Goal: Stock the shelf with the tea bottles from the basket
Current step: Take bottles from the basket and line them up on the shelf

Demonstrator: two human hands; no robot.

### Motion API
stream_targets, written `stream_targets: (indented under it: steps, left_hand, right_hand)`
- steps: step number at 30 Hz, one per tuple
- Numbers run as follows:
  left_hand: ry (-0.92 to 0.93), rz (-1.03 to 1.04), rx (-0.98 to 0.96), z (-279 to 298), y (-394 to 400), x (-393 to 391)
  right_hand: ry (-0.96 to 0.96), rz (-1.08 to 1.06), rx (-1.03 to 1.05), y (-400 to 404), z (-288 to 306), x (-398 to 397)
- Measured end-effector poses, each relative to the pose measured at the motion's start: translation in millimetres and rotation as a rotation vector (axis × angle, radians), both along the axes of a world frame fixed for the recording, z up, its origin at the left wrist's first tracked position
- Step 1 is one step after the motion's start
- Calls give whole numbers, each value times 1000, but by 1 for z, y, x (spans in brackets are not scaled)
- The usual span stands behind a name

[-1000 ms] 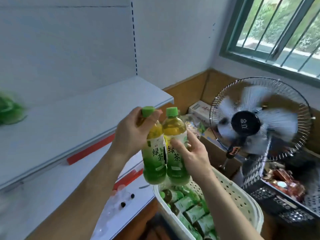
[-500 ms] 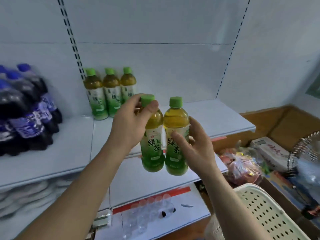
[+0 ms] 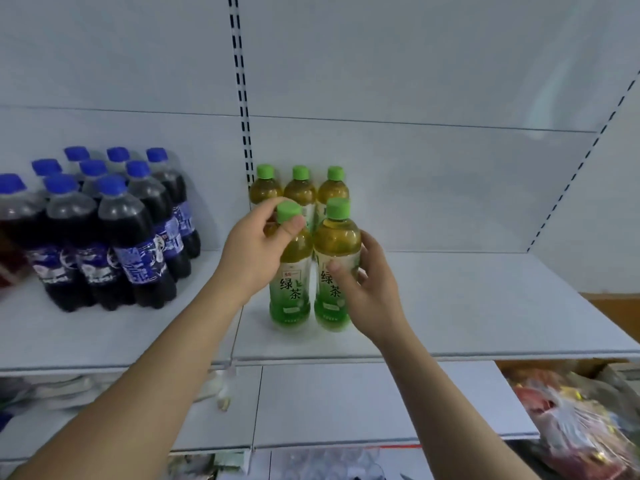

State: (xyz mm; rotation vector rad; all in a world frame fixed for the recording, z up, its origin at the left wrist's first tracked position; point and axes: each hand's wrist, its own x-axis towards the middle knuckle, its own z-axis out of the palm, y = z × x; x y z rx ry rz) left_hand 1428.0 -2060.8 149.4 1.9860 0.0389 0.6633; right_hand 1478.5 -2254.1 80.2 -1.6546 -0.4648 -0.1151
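Two green-capped tea bottles stand side by side over the white shelf (image 3: 450,306), bases at or just above its surface. My left hand (image 3: 252,258) grips the left tea bottle (image 3: 292,289) at its neck and shoulder, thumb near the cap. My right hand (image 3: 367,289) holds the right tea bottle (image 3: 334,251) around its label. Behind them, three more tea bottles (image 3: 299,190) stand in a row against the back panel. The basket is out of view.
A cluster of dark cola bottles (image 3: 104,230) with blue caps fills the shelf's left part. The shelf stretches bare to the right of the tea bottles. A lower shelf (image 3: 346,403) lies beneath, and plastic-wrapped goods (image 3: 571,420) sit at the lower right.
The view swung from the basket and fan to the shelf. Both hands carried the two bottles forward and down to the shelf, in front of the three standing ones.
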Motion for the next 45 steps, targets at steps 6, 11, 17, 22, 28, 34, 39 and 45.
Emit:
stream_targets:
  steps: [6,11,17,22,28,34,39,45]
  left_hand:
    - [52,59,29,-13,19,28]
    - [142,-32,9,-40,18,23]
    - [206,-20,-11,-79,26,17]
    - [171,-3,3,-78,23,29]
    - [113,-31,-5,-82,10,55]
    - [42,31,86,-88,-14,86]
    - [29,-19,111,-90,-40,116]
    - [46,-9,109,-88,-72,153]
  right_hand:
    - [-30,47,-88,25,-22,36]
    - [-95,82,-211,23,-37,43]
    - [-127,50,-282,23,-54,39]
    - [-145,-13,-311,24,-50,41]
    - [-177,-162,-369,9,-52,60]
    - [-184,-272,-466,-13,-47,78]
    - [-192,-309,-553,-44,-48,100]
    - [-209,-300,-576,-75,-51,139]
